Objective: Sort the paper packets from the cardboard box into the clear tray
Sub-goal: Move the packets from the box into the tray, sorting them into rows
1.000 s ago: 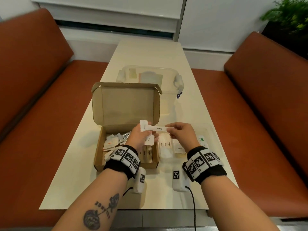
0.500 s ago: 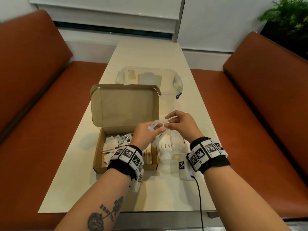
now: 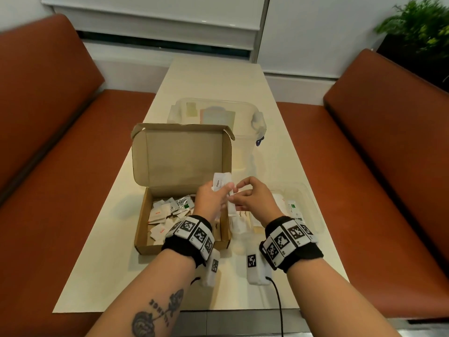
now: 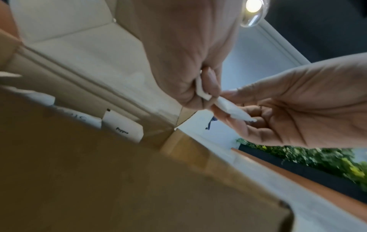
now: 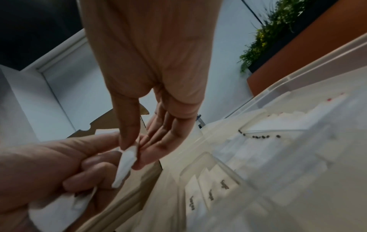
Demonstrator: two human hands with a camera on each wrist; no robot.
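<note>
My left hand (image 3: 211, 198) holds spare packets (image 3: 220, 183) over the cardboard box (image 3: 145, 224); my right hand (image 3: 252, 198) pinches one stick packet (image 3: 231, 207) beside the clear tray (image 3: 315, 215). Risk: both fingers share this stick, so an early release could drop it onto the tabletop (image 3: 97, 276) or into the wrong compartment.

- The cardboard box (image 3: 155, 242) sits on the counter (image 3: 102, 263), lid standing at its far side.
- Loose packets (image 3: 170, 212) lie in the box.
- The clear tray (image 3: 313, 215) lies just right of the box, with packets filed in its compartments.
- A lidded plastic tub (image 3: 247, 132) stands behind the box.
- Benches (image 3: 60, 190) flank the counter left and right.
</note>
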